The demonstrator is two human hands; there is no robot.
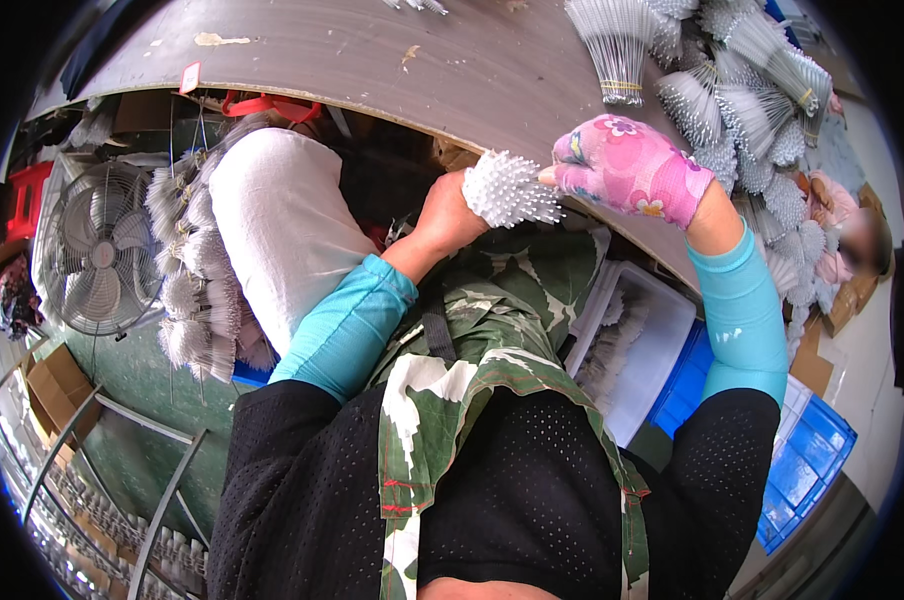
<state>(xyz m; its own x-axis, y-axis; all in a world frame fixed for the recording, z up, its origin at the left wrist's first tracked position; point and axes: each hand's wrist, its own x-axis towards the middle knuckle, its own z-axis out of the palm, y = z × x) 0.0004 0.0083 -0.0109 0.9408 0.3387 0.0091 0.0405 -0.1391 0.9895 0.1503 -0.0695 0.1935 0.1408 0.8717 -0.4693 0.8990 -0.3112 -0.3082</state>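
My left hand (446, 216) is bare and closed round a bundle of thin white-tipped rods (515, 188). Their round tips fan out toward the right; the rest of the bundle is hidden in my fist. My right hand (632, 170) wears a pink flowered glove with bare fingertips. It is closed, its thumb and finger pinched just right of the tips. Whatever that pinch holds is too small to make out. Both hands are above my lap, at the near edge of the table (372, 60).
Similar bundles (747, 100) are heaped at the table's right, one (617, 50) bound with a yellow band. A clear plastic bin (652, 350) and blue crate (802, 460) stand right of my lap. On the left are a fan (102, 250), hanging bundles (207, 270) and metal rails (162, 500). Another person (837, 215) is far right.
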